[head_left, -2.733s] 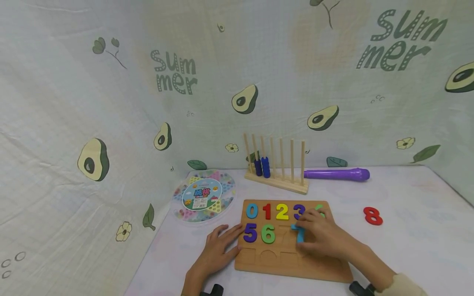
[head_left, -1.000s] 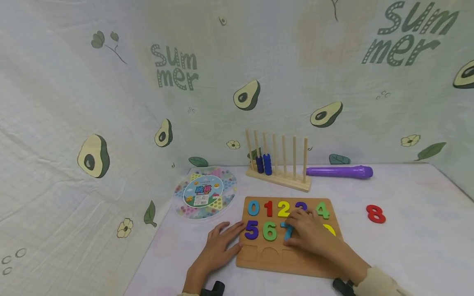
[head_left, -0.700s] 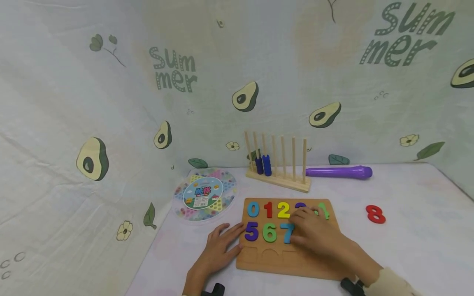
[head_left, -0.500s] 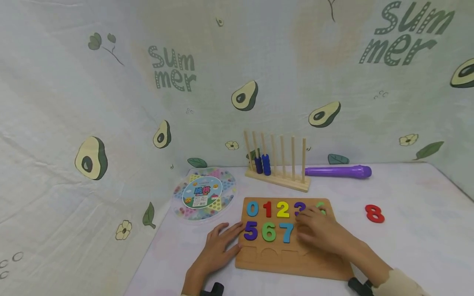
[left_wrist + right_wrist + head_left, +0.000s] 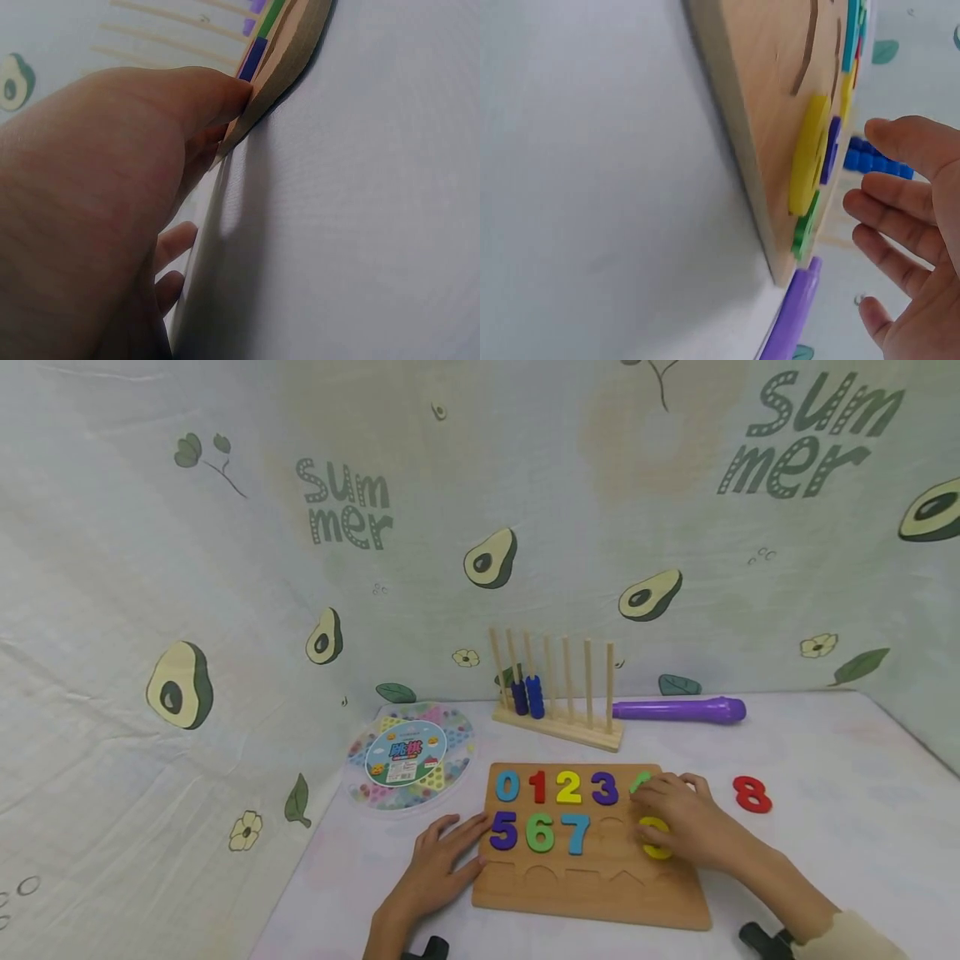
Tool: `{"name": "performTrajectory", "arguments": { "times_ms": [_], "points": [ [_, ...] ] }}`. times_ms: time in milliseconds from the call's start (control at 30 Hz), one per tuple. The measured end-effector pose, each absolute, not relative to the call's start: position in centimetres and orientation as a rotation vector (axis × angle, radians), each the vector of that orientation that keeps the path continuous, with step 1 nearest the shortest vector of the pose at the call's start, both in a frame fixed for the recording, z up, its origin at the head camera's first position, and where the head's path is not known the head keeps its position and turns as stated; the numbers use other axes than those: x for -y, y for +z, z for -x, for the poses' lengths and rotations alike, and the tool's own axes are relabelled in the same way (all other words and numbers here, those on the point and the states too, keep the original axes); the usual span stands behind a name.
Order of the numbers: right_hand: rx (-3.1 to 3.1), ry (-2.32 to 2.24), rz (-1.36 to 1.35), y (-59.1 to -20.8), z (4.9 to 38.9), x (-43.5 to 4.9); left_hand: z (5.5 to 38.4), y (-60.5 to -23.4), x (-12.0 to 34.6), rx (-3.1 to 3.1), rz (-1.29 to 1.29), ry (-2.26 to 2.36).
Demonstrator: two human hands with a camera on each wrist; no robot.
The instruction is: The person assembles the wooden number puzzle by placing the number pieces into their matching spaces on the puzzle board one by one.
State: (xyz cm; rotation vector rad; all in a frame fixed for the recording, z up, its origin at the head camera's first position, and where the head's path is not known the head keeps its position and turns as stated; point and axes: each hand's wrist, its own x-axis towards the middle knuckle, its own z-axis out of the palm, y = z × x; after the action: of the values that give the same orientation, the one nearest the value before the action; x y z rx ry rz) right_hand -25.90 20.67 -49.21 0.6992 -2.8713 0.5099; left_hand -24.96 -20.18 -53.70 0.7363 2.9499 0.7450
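Note:
A wooden number puzzle board (image 5: 555,893) lies on the table with colourful number pieces in two rows. My left hand (image 5: 442,868) touches its left edge with relaxed fingers; in the left wrist view the thumb (image 5: 217,94) meets the edge beside the purple 5. The blue 7 (image 5: 576,833) sits to the right of the green 6 (image 5: 540,833), and a bare recess (image 5: 611,831) follows it. My right hand (image 5: 686,818) hovers over the yellow 9 (image 5: 808,157) and green 4 (image 5: 804,229), fingers apart and holding nothing. A red 8 (image 5: 752,795) lies on the table right of the board.
Behind the board stands a wooden peg rack (image 5: 558,727) with blue beads on two pegs. A purple stick-like toy (image 5: 678,710) lies beside it. At the left is a round, clear-covered game box (image 5: 408,756). A patterned cloth (image 5: 420,610) hangs behind the table.
My right hand has let go of the blue 7, which now lies beside the 6, and has moved right over the 4 and 9. My left hand stays at the board's edge.

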Motion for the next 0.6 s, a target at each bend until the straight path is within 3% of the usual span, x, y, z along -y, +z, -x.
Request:
{"name": "performTrajectory", "arguments": {
  "times_ms": [600],
  "points": [
    [2.836,0.38,-0.611,-49.3,25.9,-25.0,24.9,-53.8,20.1,-2.943,-0.721,0.756]
  ]
}}
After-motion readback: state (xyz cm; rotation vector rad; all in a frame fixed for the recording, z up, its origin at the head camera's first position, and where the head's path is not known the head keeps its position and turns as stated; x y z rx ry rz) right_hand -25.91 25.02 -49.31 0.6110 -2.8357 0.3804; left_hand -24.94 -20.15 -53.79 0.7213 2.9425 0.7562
